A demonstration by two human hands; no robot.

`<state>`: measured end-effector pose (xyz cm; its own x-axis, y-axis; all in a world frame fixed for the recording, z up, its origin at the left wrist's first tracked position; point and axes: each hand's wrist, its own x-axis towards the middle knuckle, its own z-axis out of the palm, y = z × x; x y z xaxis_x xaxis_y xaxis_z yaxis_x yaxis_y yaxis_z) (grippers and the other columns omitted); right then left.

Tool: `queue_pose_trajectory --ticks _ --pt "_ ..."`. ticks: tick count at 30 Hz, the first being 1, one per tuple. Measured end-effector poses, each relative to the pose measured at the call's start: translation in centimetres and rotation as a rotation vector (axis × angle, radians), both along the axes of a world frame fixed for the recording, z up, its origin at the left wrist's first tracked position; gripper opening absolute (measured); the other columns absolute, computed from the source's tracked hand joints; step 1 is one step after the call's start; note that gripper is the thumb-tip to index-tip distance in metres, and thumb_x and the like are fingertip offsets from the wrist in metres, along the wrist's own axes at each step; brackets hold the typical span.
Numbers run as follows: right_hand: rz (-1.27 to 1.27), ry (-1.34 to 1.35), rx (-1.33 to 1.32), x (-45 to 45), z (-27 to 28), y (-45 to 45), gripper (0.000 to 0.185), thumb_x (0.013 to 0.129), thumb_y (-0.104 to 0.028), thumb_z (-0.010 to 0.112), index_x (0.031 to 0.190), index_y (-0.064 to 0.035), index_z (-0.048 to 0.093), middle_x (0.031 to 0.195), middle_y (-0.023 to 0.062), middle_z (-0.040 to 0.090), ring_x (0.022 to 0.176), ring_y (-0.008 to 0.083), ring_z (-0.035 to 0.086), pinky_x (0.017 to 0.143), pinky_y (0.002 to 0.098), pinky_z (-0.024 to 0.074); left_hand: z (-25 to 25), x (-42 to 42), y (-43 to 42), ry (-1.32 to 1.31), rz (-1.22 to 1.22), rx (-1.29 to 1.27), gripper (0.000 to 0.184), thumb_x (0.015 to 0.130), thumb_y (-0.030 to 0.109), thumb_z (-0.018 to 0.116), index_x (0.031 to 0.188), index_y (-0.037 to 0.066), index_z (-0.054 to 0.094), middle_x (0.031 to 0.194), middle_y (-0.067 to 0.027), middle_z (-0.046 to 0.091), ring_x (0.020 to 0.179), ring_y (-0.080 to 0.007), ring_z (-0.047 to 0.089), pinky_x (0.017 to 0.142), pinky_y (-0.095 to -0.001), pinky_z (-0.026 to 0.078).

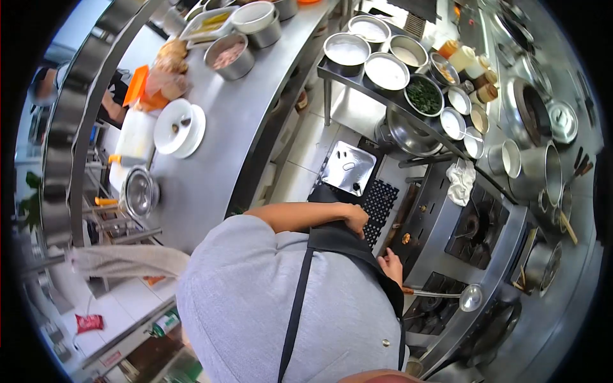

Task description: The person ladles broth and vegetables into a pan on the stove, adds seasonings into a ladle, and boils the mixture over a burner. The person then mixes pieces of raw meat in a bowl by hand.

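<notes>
My left hand [357,221] is in front of the black apron [341,237], its fingers curled closed; whatever they may hold is hidden. To its right, my right hand [391,267] shows a couple of fingers apart, with nothing seen in them; the apron hides part of it. Just below that hand, a ladle [471,297] with a brown handle end lies over the stove edge, its bowl to the right. Beyond my left hand, low down, a shiny metal tray [348,168] bears a few small dark marks or bits.
At right are stove burners [477,225], a white cloth [460,182] and a large pot [536,171]. Ahead, a shelf holds several metal containers [387,71] and chopped greens [424,94]. The left steel counter [220,127] carries white plates [180,127], steel bowls [141,191] and raw meat [228,56].
</notes>
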<state>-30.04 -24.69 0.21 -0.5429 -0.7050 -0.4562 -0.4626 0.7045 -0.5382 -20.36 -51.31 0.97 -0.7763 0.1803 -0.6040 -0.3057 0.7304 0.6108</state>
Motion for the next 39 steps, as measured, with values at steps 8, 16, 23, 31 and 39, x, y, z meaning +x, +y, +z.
queue_pose_trajectory --ticks 8,16,23,31,39 --pt "0.047 0.129 -0.036 2.4 2.9 2.4 0.044 0.08 -0.016 0.063 0.119 -0.0005 0.052 0.089 0.0172 0.059 0.083 0.0313 0.057 0.075 0.0384 0.0454 -5.5 3.1 7.7 -0.178 -0.149 0.568 0.033 0.082 0.023 0.056 0.095 -0.005 0.066 0.095 -0.0161 0.066 0.084 -0.0246 0.061 0.073 -0.0356 0.047" --pt "0.035 -0.048 -0.154 8.7 3.0 9.2 0.043 0.081 -0.019 0.061 0.118 0.0001 0.052 0.093 0.0182 0.059 0.088 0.0327 0.057 0.079 0.0387 0.0443 1.0 10.7 12.5 0.002 0.047 0.412 0.026 0.083 0.02 0.056 0.093 -0.001 0.066 0.084 -0.0142 0.065 0.08 -0.0208 0.06 0.075 -0.0323 0.045" --pt "-0.122 -0.494 0.018 17.1 0.7 16.1 0.042 0.091 -0.033 0.043 0.119 -0.0029 0.053 0.11 0.0192 0.059 0.108 0.0368 0.052 0.091 0.0406 0.0416 -0.7 17.2 12.4 -0.283 0.467 0.431 0.039 0.093 0.034 0.046 0.125 0.015 0.055 0.121 -0.0145 0.055 0.12 -0.0262 0.043 0.102 -0.0336 0.032" --pt "-0.407 -0.692 -0.273 27.4 -5.4 24.1 0.056 0.096 -0.049 0.022 0.139 -0.0164 0.033 0.15 0.0024 0.019 0.139 0.0229 0.008 0.111 0.0445 0.0034 -13.2 24.6 2.1 -0.457 0.372 0.044 0.032 0.09 0.033 0.05 0.113 0.011 0.054 0.097 -0.01 0.055 0.088 -0.021 0.046 0.073 -0.0313 0.035" --pt "-0.863 -0.036 0.285 42.5 -13.8 27.7 0.03 0.078 -0.033 0.057 0.078 -0.0042 0.065 0.088 0.0214 0.063 0.082 0.0405 0.059 0.073 0.0471 0.0476 -19.7 16.5 -3.1 -0.277 0.337 0.326 0.027 0.087 0.031 0.054 0.101 0.008 0.054 0.073 -0.0056 0.055 0.055 -0.0158 0.05 0.045 -0.029 0.039"
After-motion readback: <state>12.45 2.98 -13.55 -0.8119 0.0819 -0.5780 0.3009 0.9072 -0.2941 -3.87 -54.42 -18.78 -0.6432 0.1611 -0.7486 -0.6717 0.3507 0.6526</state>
